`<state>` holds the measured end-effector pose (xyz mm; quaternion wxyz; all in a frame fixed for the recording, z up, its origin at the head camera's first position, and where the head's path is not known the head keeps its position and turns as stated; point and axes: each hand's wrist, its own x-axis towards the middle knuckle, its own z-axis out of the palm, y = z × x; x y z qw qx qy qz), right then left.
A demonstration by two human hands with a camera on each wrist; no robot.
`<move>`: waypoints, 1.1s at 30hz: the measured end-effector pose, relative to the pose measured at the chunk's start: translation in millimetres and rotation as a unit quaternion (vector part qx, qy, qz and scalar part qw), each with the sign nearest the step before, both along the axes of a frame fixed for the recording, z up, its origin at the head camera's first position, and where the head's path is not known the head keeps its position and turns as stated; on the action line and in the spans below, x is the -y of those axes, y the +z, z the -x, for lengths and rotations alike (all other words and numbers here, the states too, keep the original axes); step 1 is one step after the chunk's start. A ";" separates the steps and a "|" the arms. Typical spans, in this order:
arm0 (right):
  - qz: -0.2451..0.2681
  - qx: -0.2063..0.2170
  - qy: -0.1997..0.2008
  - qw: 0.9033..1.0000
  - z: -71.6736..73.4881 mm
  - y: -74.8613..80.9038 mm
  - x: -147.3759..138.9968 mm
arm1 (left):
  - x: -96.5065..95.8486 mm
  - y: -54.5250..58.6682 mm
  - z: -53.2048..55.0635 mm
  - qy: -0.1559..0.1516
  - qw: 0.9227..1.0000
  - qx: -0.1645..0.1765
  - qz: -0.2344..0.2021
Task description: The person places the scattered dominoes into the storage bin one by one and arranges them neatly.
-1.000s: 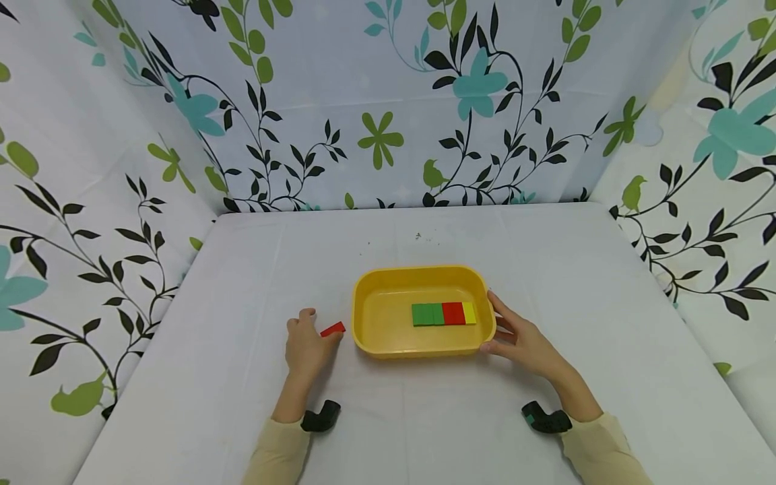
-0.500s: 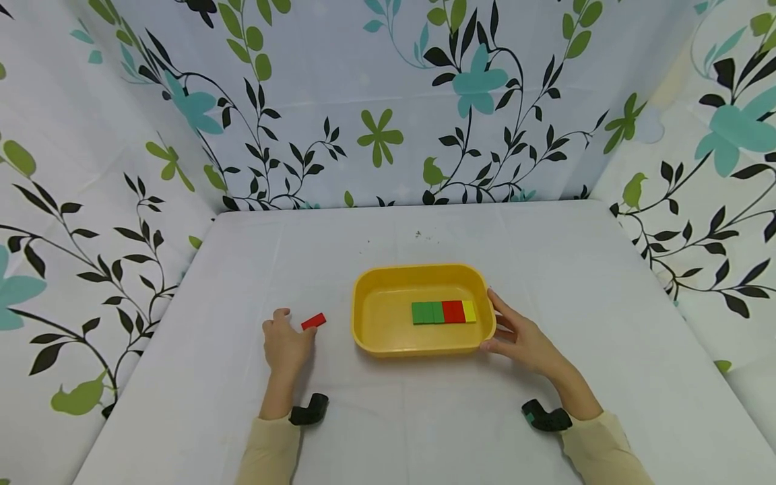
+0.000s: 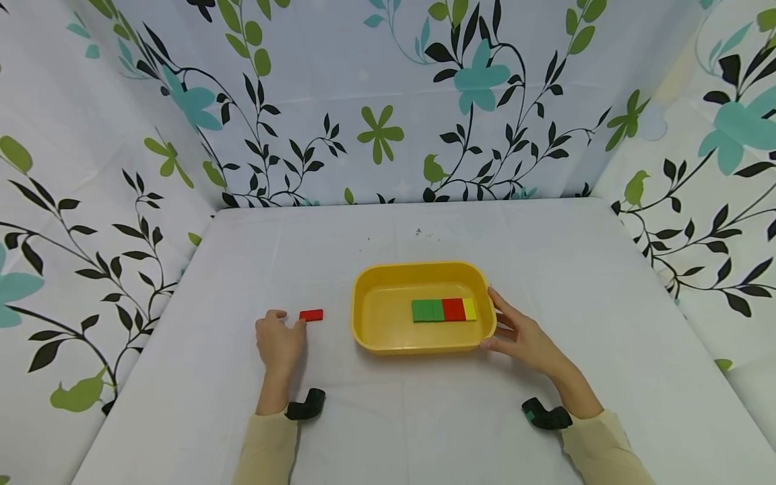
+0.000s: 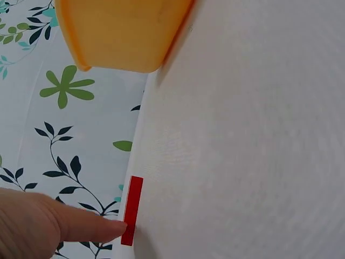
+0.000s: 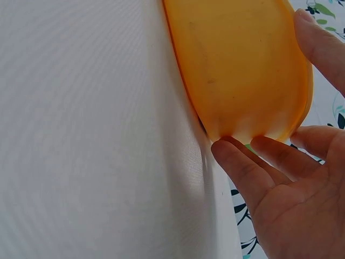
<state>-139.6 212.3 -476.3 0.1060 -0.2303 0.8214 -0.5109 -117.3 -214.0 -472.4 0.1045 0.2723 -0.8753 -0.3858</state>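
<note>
My left hand (image 3: 281,342) is over the table left of the yellow tray. Its thumb (image 4: 99,226) touches the lower end of a small red rectangular block (image 4: 132,208) in the left wrist view, and the other fingers are apart from the block. Seen from the head, the red block (image 3: 312,315) lies on the table just right of the thumb tip. My right hand (image 3: 523,339) grips the right end of the yellow plastic tray (image 3: 382,349), fingertips along its end wall (image 5: 242,102). Inside the tray, green (image 3: 428,311), red (image 3: 453,310) and yellow (image 3: 469,310) flat blocks sit side by side.
The table (image 3: 400,417) wears a white cloth. Leaf-patterned curtains (image 3: 382,81) stand behind it and along both sides. A black band (image 3: 306,405) is on the left wrist, and another black band (image 3: 547,414) on the right.
My left hand has moved left, away from the tray, and the red block has shifted left with it and turned nearly level. The thumb now sits at its left end. My right hand stays put.
</note>
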 end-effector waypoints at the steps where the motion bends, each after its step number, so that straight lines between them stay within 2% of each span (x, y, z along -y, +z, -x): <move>1: 0.000 0.000 0.000 1.000 0.2 0.1 0.0 | -0.9 0.6 0.3 -0.005 1.000 0.005 -0.004; 4: 0.001 -0.001 0.001 1.000 0.6 -0.2 -0.4 | -5.9 2.0 1.4 -0.021 0.999 0.028 -0.010; 7: 0.001 0.000 0.001 1.000 0.9 -0.6 -0.5 | -12.2 2.0 2.7 -0.022 0.999 0.034 -0.001; 18: 0.000 0.003 0.002 1.000 1.4 -0.8 -1.1 | -22.3 -3.7 9.4 0.023 1.000 0.011 0.017; 25: -0.001 0.006 0.002 1.000 1.6 -0.6 -1.3 | -21.0 -6.9 9.6 0.029 0.999 -0.028 0.015; 33: -0.004 0.004 0.000 1.000 1.4 -0.9 -0.9 | -17.4 -12.4 10.7 0.051 0.991 -0.126 0.000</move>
